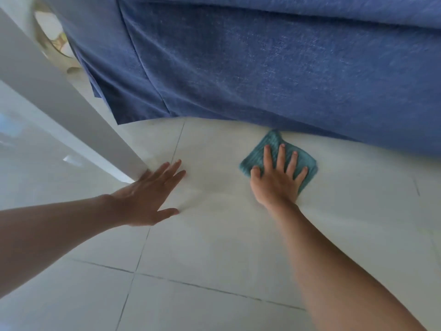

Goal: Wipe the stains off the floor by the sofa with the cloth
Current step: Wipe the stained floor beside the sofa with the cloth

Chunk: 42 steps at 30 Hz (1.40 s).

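Note:
A folded teal cloth [269,149] lies flat on the pale tiled floor [214,247], right at the foot of the blue sofa [262,68]. My right hand [278,177] presses down on the cloth with fingers spread; the palm hides the cloth's near part. My left hand [148,197] rests flat on the bare tile to the left, fingers apart, holding nothing. No distinct stain shows on the tiles around the cloth.
A glossy white panel or table edge [59,96] slants in from the upper left, ending beside my left hand. Dark grout lines cross the tiles. The sofa's fabric skirt hangs to the floor across the far side.

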### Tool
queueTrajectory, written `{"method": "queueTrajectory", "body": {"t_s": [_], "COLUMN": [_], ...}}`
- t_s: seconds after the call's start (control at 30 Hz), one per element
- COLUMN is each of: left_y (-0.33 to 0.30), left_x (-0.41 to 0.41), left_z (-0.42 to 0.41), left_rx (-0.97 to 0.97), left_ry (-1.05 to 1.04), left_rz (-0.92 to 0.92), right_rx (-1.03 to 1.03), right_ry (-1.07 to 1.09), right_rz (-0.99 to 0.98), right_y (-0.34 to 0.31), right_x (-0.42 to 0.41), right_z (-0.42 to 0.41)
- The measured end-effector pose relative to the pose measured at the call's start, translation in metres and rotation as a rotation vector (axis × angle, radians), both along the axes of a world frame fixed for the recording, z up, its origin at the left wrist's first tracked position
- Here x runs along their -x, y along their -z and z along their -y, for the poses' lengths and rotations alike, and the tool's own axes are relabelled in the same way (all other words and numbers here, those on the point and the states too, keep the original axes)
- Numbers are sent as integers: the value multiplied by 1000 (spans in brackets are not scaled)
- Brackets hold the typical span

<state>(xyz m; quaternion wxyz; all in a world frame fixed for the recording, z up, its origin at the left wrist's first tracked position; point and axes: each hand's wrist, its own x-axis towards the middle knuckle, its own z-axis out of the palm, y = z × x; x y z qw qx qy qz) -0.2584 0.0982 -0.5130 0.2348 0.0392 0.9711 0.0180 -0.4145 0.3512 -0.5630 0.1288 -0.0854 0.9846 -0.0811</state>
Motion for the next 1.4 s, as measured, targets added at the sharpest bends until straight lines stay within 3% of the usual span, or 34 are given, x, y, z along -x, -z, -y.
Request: {"method": "queueTrajectory", "body": {"t_s": [0.27, 0.43, 0.87, 1.4], "left_y": [4, 1, -12, -3], "left_x": [-54, -65, -32, 112], "left_z": [21, 30, 16, -86], "left_rx": [-64, -39, 13, 33], "left_ry": [-20, -14, -57, 311], "left_rz": [24, 49, 16, -41], "right_rx": [72, 81, 175, 216], "right_ry": [-587, -734, -592, -326], "right_rz": [68, 69, 32, 64], "right_y": [-5, -4, 0, -5], "right_x": [-41, -54, -74, -36], "right_z": [117, 134, 99, -37]}}
